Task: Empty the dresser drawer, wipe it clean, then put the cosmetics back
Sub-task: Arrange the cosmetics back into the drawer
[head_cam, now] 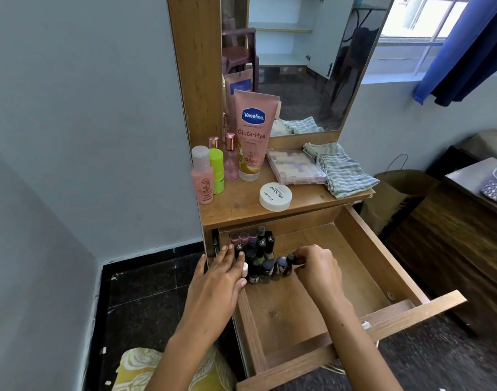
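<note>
Wooden dresser top [236,213] carries tubes above the open drawer [312,306]. At the drawer's back-left corner, left hand [222,275] rests flat-fingered against the bottles [258,258]. Right hand [317,266] pinches one bottle [288,263] beside them.

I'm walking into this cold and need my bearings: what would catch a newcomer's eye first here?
The tall pink Vaseline tube standing on the dresser top, in front of the mirror. Below it, the open drawer is mostly bare wood, with small dark nail polish bottles clustered at its back left corner, both hands at them.
</note>
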`<state>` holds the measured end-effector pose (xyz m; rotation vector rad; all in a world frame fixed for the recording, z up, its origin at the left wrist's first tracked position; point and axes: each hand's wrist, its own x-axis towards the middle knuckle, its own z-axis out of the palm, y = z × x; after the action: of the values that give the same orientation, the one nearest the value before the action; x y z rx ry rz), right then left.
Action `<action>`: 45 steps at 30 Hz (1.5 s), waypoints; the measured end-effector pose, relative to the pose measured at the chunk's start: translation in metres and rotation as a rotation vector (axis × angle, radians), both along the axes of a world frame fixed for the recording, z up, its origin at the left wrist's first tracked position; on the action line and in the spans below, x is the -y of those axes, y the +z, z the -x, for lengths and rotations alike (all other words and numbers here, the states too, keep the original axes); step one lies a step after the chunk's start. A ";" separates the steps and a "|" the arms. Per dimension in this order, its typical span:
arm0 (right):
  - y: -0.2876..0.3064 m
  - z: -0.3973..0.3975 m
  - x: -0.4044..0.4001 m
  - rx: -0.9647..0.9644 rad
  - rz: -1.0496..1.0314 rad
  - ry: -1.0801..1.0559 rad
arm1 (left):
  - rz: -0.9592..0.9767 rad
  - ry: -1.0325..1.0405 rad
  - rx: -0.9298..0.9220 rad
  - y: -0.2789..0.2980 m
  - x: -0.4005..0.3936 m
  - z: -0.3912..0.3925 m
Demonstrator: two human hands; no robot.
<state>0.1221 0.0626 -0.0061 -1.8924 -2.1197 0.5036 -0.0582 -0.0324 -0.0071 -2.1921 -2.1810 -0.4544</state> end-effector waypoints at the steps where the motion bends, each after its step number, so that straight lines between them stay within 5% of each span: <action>1: 0.000 0.000 0.000 -0.003 0.004 -0.008 | 0.024 -0.004 0.032 0.005 0.001 -0.001; 15: 0.026 0.015 0.019 -0.280 -0.392 -0.010 | 0.063 0.032 0.120 0.020 0.002 -0.006; 20: 0.033 0.033 0.018 -0.306 -0.476 0.150 | -0.178 0.073 0.214 0.033 -0.003 -0.006; 23: 0.034 0.040 0.016 -0.326 -0.514 0.209 | -0.491 0.167 0.297 0.039 -0.015 0.004; 27: 0.039 0.052 0.015 -0.360 -0.528 0.263 | -0.653 0.354 0.415 0.057 -0.043 0.021; 32: 0.056 0.077 0.007 -0.460 -0.529 0.238 | -0.504 0.487 0.619 0.050 -0.081 0.042; 40: 0.086 0.118 -0.007 -0.647 -0.208 0.198 | -0.621 0.394 0.857 0.055 -0.079 0.039; 45: 0.086 0.123 -0.015 -0.652 -0.295 0.120 | -0.558 0.256 0.960 0.055 -0.072 0.018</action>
<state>-0.0007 0.0780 0.0804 -1.2234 -1.7509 0.6759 -0.0763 0.0395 0.0478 -1.4786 -2.1540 -2.1081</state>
